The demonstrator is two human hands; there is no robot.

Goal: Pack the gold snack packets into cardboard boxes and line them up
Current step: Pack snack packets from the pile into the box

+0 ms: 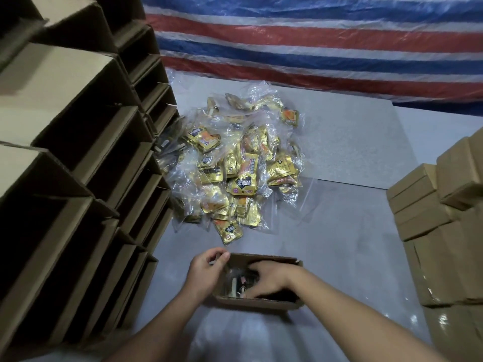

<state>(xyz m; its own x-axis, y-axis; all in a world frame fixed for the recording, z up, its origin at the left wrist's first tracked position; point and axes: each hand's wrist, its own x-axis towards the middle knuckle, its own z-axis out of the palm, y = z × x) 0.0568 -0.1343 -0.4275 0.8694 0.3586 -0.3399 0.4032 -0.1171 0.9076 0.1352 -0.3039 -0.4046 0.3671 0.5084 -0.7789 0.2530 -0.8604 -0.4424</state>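
A small open cardboard box [261, 305] stands on the grey floor close in front of me. My left hand [206, 270] grips its left wall, fingers curled over the rim. My right hand [266, 279] reaches down inside the box and lies on the packets there; how its fingers sit is blurred. A heap of gold snack packets in clear plastic bags [235, 168] lies on the floor just beyond the box. One loose gold packet [229, 232] sits at the heap's near edge.
Tall stacks of empty open cardboard boxes [78, 165] fill the left side. Closed small boxes [428, 199] are piled on larger cartons at the right. A red, white and blue striped tarp [313, 40] hangs at the back.
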